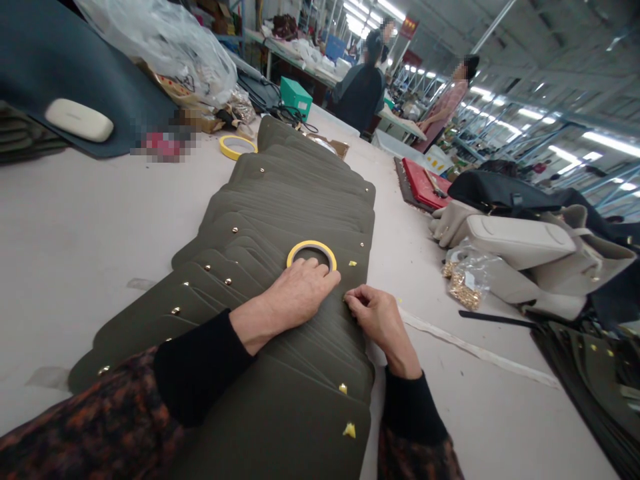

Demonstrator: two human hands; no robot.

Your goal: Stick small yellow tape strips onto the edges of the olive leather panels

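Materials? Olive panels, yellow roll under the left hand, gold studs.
The olive panels look like matte synthetic or coated leather: smooth, faint sheen, clean cut edges; real or faux is unclear. The yellow roll looks like paper masking tape, dull-faced. The gold studs look like polished brass-toned metal, given their sharp highlights.

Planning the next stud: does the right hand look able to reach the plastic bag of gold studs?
Probably yes. The right hand rests at the right edge of the olive panels, and the bag lies nearby on the table, against a beige handbag, with nothing visible in between.
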